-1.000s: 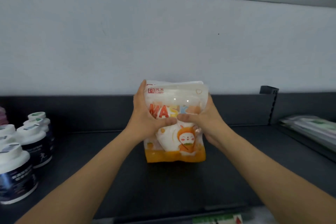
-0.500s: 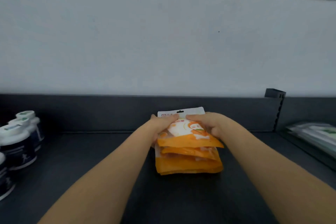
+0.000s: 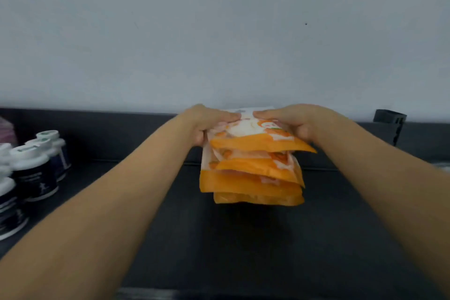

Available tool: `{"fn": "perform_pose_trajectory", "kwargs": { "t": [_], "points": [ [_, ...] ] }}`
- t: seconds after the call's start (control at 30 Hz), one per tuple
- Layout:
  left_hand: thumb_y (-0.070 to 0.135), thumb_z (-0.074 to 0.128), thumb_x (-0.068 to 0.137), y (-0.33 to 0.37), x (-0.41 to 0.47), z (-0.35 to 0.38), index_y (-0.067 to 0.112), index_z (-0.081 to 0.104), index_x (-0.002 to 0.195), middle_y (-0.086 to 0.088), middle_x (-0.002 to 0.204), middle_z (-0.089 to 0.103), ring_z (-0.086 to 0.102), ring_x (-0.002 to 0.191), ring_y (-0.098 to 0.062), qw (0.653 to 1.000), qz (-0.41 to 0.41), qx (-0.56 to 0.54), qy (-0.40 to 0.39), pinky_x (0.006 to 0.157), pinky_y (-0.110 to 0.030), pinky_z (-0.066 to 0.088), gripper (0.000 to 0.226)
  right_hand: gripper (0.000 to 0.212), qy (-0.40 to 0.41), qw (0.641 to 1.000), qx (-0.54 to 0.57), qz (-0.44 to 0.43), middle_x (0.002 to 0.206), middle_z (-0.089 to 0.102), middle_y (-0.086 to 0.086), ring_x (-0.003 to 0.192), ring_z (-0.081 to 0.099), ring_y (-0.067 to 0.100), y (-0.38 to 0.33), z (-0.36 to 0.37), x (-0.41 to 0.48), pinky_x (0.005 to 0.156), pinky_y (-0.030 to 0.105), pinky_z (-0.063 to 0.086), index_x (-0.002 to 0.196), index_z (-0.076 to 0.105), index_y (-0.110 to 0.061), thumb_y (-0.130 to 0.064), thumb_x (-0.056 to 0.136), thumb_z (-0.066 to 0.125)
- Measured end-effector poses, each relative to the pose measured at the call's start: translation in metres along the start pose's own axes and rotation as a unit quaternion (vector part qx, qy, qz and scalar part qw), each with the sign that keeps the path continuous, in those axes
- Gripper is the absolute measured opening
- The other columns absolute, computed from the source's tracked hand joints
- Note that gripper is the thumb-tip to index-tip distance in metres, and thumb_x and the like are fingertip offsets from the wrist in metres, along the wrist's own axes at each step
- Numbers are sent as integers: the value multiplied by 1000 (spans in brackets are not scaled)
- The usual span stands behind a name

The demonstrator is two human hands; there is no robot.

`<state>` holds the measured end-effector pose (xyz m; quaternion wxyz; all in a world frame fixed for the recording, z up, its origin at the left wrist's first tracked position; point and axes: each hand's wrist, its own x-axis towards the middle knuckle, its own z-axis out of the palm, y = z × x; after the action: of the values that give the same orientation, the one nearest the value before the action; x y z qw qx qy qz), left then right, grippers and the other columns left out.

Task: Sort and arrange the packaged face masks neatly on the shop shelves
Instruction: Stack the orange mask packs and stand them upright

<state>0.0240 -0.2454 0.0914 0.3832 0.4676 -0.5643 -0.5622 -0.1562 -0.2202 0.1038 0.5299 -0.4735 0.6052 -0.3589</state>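
**Gripping a stack of orange-and-white plastic face-mask packets (image 3: pixel 253 178) over a dark grey shelf (image 3: pixel 243 238)**

My fingers (image 3: pixel 224 118) are curling narrowly round the far end of the stack, clamping it from both sides. My left hand (image 3: pixel 207 124) is holding the left corner, its fingertips lying across the top packet. My right hand (image 3: pixel 297 124) is holding the right corner the same way, and the two sets of fingertips are nearly meeting over the printed cartoon figure.

Several packets are lying flat on one another. Their orange near ends are fanning out unevenly towards me, the top one jutting to the right. The stack is sitting over the middle of the shelf, near its dark back panel (image 3: pixel 97 134). I cannot tell whether the lowest packet is touching the shelf.

My bare forearms are reaching in from the lower corners. Well off to the left, a cluster of dark round bottles with white caps (image 3: pixel 34 168) is standing upright on the same shelf. At far right, a black bracket (image 3: pixel 389 124) is rising above the back panel against a pale plain wall (image 3: pixel 219 31).
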Motion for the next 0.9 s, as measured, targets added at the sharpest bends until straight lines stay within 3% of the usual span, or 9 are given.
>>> {"fn": "perform_pose_trajectory", "kwargs": {
  "t": [0.17,0.3,0.37,0.47,0.57,0.67,0.77,0.83,0.9],
  "points": [
    [23,71,83,-22,4,18,4,59,75,-11,67,65,62,58,-21,997,-46,60,2,60,-38,56,24,31,79,991,-80,78,61,66,8,62,59,25,22,6,1,54,32,50,79,57,-13,-43,85,62],
    [41,72,79,-69,22,21,4,53,119,-15,105,64,66,87,-29,991,-100,86,30,71,-40,57,58,36,104,982,-82,131,85,63,13,75,61,24,53,13,13,85,38,54,85,54,-12,-48,87,59],
    [42,68,82,-72,27,20,11,38,140,-15,129,54,60,106,-31,994,-65,77,35,85,-42,54,72,38,108,982,-89,129,90,61,14,79,61,25,51,14,12,92,39,51,88,52,-11,-49,88,57],
    [43,61,87,-61,19,18,21,36,143,-2,148,36,40,131,-24,984,95,138,61,101,-36,38,65,39,126,979,-113,115,86,60,14,77,61,26,50,12,11,83,40,53,82,50,-12,-50,87,58],
    [55,55,84,-37,-15,13,34,39,140,9,151,30,27,139,-14,911,241,329,-65,109,-34,26,62,41,120,977,-127,120,87,59,14,77,59,26,51,9,12,80,39,50,84,51,-12,-53,87,56],
    [67,66,68,-34,-40,16,44,11,146,12,157,13,15,143,-17,768,205,580,-181,114,-49,20,98,45,108,975,-152,122,98,58,16,89,58,30,48,9,11,91,40,48,91,51,-10,-54,84,58],
    [66,75,58,-53,-49,28,42,-13,145,11,157,0,5,144,-25,692,195,681,-138,110,-65,13,126,42,129,978,-139,88,88,53,14,79,56,31,45,10,8,81,43,51,105,48,-13,-47,84,63],
    [64,77,58,-64,-49,35,38,-17,144,5,157,-3,0,144,-31,657,226,712,-101,108,-67,15,130,46,137,975,-159,77,90,55,12,91,59,33,43,10,7,88,47,51,117,47,-16,-46,86,61],
    [59,78,60,-69,-46,39,36,-18,144,1,157,-3,3,143,-34,630,241,734,-82,106,-65,23,130,58,157,965,-203,49,111,54,13,111,53,36,43,8,8,97,51,45,132,40,-15,-47,86,59]
  ]
}}
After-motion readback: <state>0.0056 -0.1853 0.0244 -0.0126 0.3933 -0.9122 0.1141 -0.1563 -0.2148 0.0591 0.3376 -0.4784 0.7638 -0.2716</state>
